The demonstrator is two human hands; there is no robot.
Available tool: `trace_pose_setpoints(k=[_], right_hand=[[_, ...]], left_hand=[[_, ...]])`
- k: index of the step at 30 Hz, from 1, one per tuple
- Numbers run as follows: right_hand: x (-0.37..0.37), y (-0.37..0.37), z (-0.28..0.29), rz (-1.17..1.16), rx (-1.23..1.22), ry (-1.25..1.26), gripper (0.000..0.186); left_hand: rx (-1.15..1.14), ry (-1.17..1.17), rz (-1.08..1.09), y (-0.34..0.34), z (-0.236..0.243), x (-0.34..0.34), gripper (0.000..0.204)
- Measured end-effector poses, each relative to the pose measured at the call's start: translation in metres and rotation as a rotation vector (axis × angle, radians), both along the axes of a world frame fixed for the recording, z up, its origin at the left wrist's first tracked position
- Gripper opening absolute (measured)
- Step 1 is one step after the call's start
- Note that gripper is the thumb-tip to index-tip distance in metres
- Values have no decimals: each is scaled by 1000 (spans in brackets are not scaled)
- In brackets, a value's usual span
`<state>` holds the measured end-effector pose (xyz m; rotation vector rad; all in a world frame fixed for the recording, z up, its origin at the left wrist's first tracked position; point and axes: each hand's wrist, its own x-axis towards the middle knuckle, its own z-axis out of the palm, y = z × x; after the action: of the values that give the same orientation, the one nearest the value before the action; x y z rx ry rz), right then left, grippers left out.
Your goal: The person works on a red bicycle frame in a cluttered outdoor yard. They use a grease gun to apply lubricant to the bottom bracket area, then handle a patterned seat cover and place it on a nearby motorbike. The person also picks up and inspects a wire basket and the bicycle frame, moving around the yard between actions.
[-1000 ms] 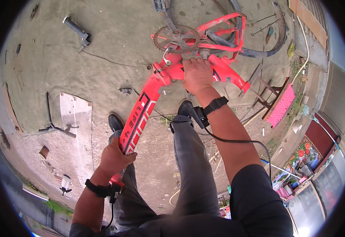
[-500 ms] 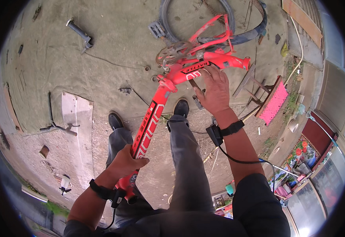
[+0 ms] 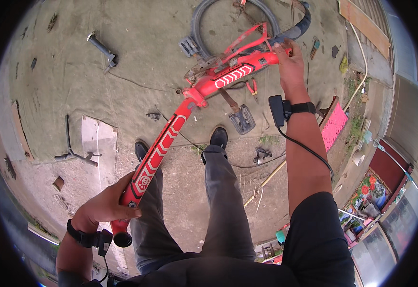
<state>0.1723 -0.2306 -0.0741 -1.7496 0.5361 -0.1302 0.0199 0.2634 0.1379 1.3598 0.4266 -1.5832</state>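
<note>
While holding red bicycle frame [image 3: 166, 143] slantwise over ground [image 3: 185, 205] | clasped around near tube by left hand [image 3: 104, 202], around far end by right hand [image 3: 291, 64] | apparently at positioning step | next, probably needing steady support at both ends

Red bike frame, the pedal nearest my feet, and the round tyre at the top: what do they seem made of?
Red frame: probably metal; a smooth, slightly shiny painted coat covers rigid tubes.
Pedal: dull grey and dirty, so plastic or metal; the look leaves it open.
Tyre: likely rubber, a matte, dark, thick ring.
</note>
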Motion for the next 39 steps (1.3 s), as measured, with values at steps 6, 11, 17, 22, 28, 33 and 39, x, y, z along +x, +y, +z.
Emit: trace_pose_setpoints(k=[6, 11, 17, 22, 28, 33, 39], right_hand=[[48, 21, -12, 35, -118, -30, 39], [53, 35, -13, 3, -299, -4, 36], [58, 54, 7, 87, -508, 52, 33], [96, 99, 7, 228, -619, 105, 33], [140, 157, -8, 335, -680, 120, 55], [154, 208, -30, 476, -817, 112, 53], [113, 234, -69, 465, -587, -83, 112]], left_hand=[[66, -76, 153, 27, 67, 25, 123], [40, -263, 355, 24, 74, -9, 126], [22, -314, 419, 12, 57, -54, 122], [40, -335, 503, 29, 50, -75, 120], [263, -510, 784, 67, 22, -110, 119], [391, -649, 836, 103, -60, -124, 55], [540, -699, 865, 154, -152, -127, 31]])
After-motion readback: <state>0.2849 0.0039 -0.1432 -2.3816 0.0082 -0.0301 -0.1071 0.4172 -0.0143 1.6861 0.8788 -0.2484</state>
